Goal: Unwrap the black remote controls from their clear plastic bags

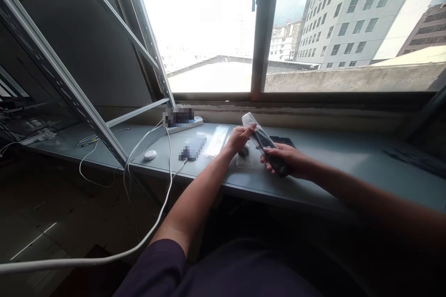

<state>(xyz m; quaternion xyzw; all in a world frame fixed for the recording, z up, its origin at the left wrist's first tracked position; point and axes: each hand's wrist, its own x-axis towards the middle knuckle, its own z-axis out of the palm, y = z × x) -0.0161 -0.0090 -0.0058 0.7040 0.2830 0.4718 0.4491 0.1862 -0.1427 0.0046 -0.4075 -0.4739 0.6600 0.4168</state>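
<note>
A long dark remote control (266, 143) is tilted above the table, its far part inside a translucent plastic sleeve (248, 119). My right hand (287, 157) wraps around the near end of the remote. With fingers pinched, my left hand (240, 138) grips the sleeve close to its far end. Below my hands lies a small clear plastic bag (244, 161) with something dark at it, partly hidden. Behind my right hand a flat black object (284, 141) rests on the table; its kind I cannot make out.
On the grey table (334, 158) lie a clear plastic packet (216, 141), a blurred phone-like object (192, 147) on a cable, and a round white puck (150, 155). A power strip (184, 124) sits by the window. White cables (169, 167) and metal shelf posts (69, 83) stand left.
</note>
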